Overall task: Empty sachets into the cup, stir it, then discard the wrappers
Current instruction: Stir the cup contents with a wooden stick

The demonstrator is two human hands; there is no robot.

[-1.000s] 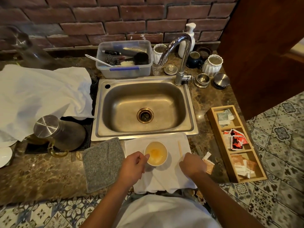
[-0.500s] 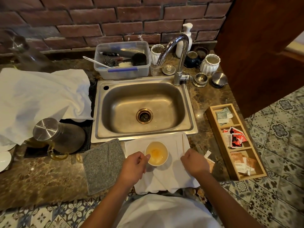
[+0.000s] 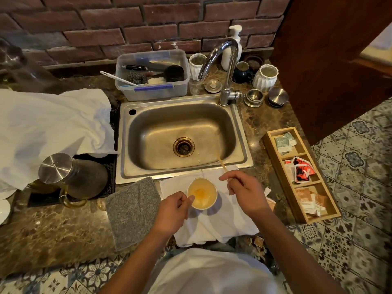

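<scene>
The brown marble surface [image 3: 53, 236] carries a folded white cloth [image 3: 229, 225]. On it stands the white paper cup [image 3: 202, 193] of amber liquid. Left hand [image 3: 172, 211] fingers curl around the cup's side. Right hand [image 3: 246, 190] fingers pinch a thin wooden stir stick [image 3: 221, 161], raised beside the cup.

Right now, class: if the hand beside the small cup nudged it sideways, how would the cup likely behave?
The cup looks small and thin-walled, so probably light and quick to slide. It stands on a loose white cloth, which may bunch and tip it. The orange liquid inside sits shallow, so spilling seems unlikely while the left hand steadies its rim.
</scene>
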